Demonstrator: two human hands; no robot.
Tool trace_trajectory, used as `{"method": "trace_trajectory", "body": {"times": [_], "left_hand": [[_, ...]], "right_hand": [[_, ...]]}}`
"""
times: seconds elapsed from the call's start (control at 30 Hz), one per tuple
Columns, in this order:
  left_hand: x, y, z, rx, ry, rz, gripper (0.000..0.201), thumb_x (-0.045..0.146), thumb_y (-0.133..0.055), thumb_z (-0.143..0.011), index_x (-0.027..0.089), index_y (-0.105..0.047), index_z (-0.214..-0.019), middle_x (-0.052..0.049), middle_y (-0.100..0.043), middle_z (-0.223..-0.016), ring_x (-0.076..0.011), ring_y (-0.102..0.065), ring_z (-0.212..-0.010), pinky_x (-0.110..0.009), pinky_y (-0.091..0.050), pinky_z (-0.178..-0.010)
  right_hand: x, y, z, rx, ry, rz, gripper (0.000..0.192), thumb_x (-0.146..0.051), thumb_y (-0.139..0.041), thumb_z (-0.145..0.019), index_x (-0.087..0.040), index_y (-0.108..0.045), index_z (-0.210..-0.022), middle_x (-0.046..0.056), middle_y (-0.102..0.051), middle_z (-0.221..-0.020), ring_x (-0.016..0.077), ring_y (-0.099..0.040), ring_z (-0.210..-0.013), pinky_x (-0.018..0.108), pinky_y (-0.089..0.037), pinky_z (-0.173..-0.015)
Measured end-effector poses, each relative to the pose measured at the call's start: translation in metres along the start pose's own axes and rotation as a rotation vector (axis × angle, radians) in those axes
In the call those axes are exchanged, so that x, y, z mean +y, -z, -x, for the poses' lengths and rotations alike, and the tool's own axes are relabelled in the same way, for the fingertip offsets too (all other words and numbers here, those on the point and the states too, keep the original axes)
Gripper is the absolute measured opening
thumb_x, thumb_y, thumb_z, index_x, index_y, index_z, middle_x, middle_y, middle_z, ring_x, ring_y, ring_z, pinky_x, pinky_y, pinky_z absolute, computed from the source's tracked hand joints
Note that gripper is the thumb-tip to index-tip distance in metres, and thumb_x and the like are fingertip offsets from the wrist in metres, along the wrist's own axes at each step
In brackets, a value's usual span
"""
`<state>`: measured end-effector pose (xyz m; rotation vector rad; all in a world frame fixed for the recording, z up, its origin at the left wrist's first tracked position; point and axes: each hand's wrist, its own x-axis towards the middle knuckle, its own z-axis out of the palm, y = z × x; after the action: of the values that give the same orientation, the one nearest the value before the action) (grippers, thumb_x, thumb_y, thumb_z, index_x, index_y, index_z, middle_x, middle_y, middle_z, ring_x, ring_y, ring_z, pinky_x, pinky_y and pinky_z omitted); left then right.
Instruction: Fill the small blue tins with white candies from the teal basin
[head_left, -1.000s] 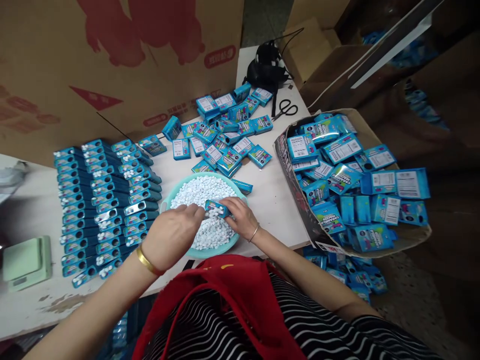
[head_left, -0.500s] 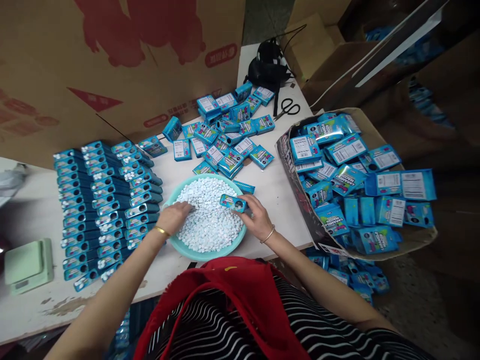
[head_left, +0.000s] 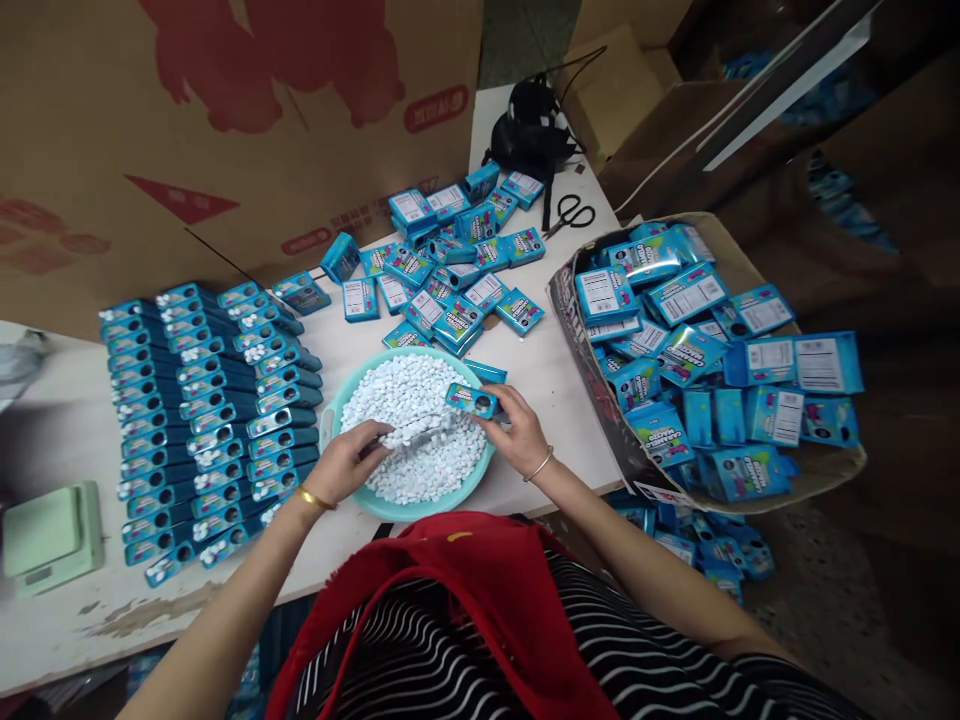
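- Blue box (head_left: 462,396), one: grasped between thumb and fingers of the right hand (head_left: 517,430), hole upward, above the bowl.
- Green bowl (head_left: 429,511), one: between both hands, filled with white candies (head_left: 416,482).
- Left hand (head_left: 346,464), one: fingers bent at a raised heap of candies; what they grip, cannot tell.
- Standing boxes (head_left: 217,410), rows: left of the left hand.
- Loose boxes (head_left: 456,322), pile: beyond the right hand.
- Carton (head_left: 598,385), one: right of the right hand, heaped with boxes.

Hands (head_left: 346,465) at basin (head_left: 417,513); right (head_left: 519,434) holding blue box (head_left: 468,400).
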<state>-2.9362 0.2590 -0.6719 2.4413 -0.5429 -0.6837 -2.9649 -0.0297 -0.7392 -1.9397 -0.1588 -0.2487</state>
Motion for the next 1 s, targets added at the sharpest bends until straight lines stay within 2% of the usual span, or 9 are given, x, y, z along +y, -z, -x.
{"method": "trace_trajectory", "body": {"times": [0.13,0.23,0.47,0.6,0.67,0.77,0.83,0.9,1.0], "left_hand": [[0.034,0.031,0.006,-0.002,-0.083,-0.067,0.029,0.037,-0.045,-0.091,0.018,-0.056,-0.112,-0.007,-0.065,-0.105,-0.0166,-0.061,-0.095,-0.028,-0.048,-0.083],[0.061,0.046,0.003,-0.051,-0.109,-0.233,0.029,0.036,-0.043,-0.092,0.018,-0.056,-0.111,-0.008,-0.065,-0.107,-0.0190,-0.062,-0.096,-0.030,-0.048,-0.082],[0.135,0.059,-0.003,-0.164,-0.033,-0.741,0.018,0.019,-0.043,-0.089,0.016,-0.059,-0.098,-0.009,-0.065,-0.088,-0.0232,-0.062,-0.079,-0.033,-0.048,-0.065],[0.162,0.069,0.001,-0.235,-0.074,-0.822,0.023,0.006,-0.040,-0.085,0.017,-0.060,-0.089,-0.007,-0.062,-0.080,-0.0217,-0.059,-0.072,-0.033,-0.047,-0.063],[0.161,0.076,0.003,-0.243,-0.093,-0.786,0.024,0.006,-0.041,-0.085,0.018,-0.061,-0.089,-0.006,-0.061,-0.079,-0.0202,-0.058,-0.072,-0.032,-0.047,-0.064],[0.137,0.083,0.003,-0.167,-0.113,-0.630,0.021,0.025,-0.046,-0.089,0.019,-0.058,-0.105,-0.007,-0.062,-0.093,-0.0194,-0.060,-0.080,-0.031,-0.050,-0.069],[0.112,0.082,-0.002,-0.091,-0.131,-0.471,0.046,0.044,-0.054,-0.086,0.020,-0.047,-0.125,-0.010,-0.057,-0.115,-0.0208,-0.060,-0.094,-0.033,-0.051,-0.078],[0.085,0.076,-0.011,-0.060,-0.159,-0.352,0.066,0.051,-0.060,-0.080,0.021,-0.036,-0.135,-0.012,-0.049,-0.129,-0.0230,-0.057,-0.108,-0.034,-0.050,-0.087],[0.048,0.072,-0.029,-0.104,-0.171,-0.303,0.044,0.044,-0.052,-0.087,0.020,-0.046,-0.124,-0.010,-0.056,-0.116,-0.0214,-0.058,-0.104,-0.032,-0.049,-0.084]], "right_hand": [[-0.004,-0.007,0.001,-0.065,0.091,0.051,0.037,-0.017,-0.054,-0.084,-0.020,-0.052,-0.121,0.011,-0.059,-0.115,0.0247,-0.054,-0.110,0.042,-0.047,-0.096],[-0.011,-0.014,0.001,-0.109,0.161,0.059,0.043,-0.010,-0.049,-0.079,-0.019,-0.051,-0.122,0.011,-0.059,-0.115,0.0243,-0.054,-0.109,0.042,-0.048,-0.096],[-0.022,-0.030,0.002,-0.144,0.229,0.034,0.045,-0.007,-0.047,-0.077,-0.018,-0.050,-0.121,0.011,-0.060,-0.112,0.0241,-0.054,-0.107,0.043,-0.049,-0.094],[-0.021,-0.035,0.007,-0.144,0.210,-0.017,0.045,-0.008,-0.048,-0.080,-0.020,-0.049,-0.124,0.011,-0.059,-0.114,0.0238,-0.053,-0.109,0.044,-0.048,-0.095],[-0.020,-0.037,0.010,-0.142,0.194,-0.054,0.044,-0.010,-0.050,-0.082,-0.020,-0.048,-0.125,0.011,-0.059,-0.115,0.0237,-0.053,-0.110,0.044,-0.048,-0.095],[-0.023,-0.041,0.011,-0.137,0.145,-0.138,0.040,-0.015,-0.053,-0.085,-0.021,-0.049,-0.125,0.011,-0.059,-0.115,0.0234,-0.054,-0.110,0.043,-0.049,-0.095],[-0.029,-0.047,0.006,-0.140,0.112,-0.184,0.038,-0.021,-0.057,-0.085,-0.021,-0.051,-0.123,0.011,-0.060,-0.112,0.0240,-0.056,-0.108,0.042,-0.050,-0.093],[-0.035,-0.056,-0.006,-0.162,0.105,-0.228,0.038,-0.025,-0.060,-0.085,-0.022,-0.052,-0.122,0.011,-0.061,-0.112,0.0249,-0.057,-0.107,0.043,-0.050,-0.092],[-0.040,-0.076,-0.037,-0.265,0.123,-0.312,0.041,-0.026,-0.057,-0.087,-0.024,-0.050,-0.127,0.010,-0.060,-0.119,0.0244,-0.055,-0.114,0.044,-0.046,-0.098]]}}
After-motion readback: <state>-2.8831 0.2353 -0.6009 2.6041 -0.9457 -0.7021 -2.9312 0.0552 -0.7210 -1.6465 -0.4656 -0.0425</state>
